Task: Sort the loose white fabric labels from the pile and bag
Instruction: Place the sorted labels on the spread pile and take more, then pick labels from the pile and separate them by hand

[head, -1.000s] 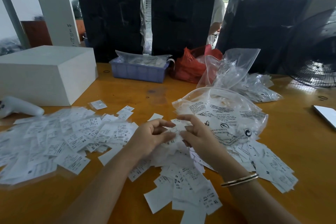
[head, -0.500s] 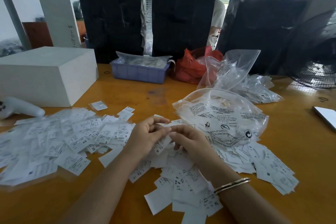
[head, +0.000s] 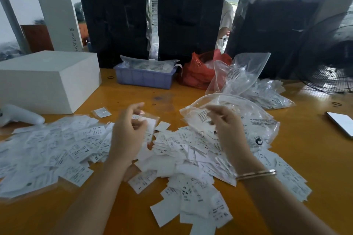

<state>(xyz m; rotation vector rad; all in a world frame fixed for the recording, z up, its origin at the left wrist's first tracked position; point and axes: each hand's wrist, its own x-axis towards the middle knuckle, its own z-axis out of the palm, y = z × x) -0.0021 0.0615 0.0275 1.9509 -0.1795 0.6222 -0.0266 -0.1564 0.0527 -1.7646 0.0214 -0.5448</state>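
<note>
Loose white fabric labels (head: 191,160) lie heaped on the orange table (head: 133,99) in front of me. A wider spread of labels (head: 57,149) covers the left side. My left hand (head: 129,131) is raised over the heap and pinches a small stack of labels (head: 151,126). My right hand (head: 227,126) is lifted with curled fingers at the mouth of a clear printed zip bag (head: 261,124), which lies on the heap's right side. Motion blur hides whether those fingers hold anything.
A white box (head: 47,80) and a white handheld device (head: 21,116) sit at the left. At the back stand a blue tray (head: 145,79), a red bag (head: 200,74), more clear bags (head: 246,74) and black bundles (head: 114,21). A fan (head: 332,59) and phone (head: 342,123) are at right.
My hands, which met over the heap pinching labels, have lifted and moved apart. The left carries labels leftward; the right has gone toward the bag's mouth.
</note>
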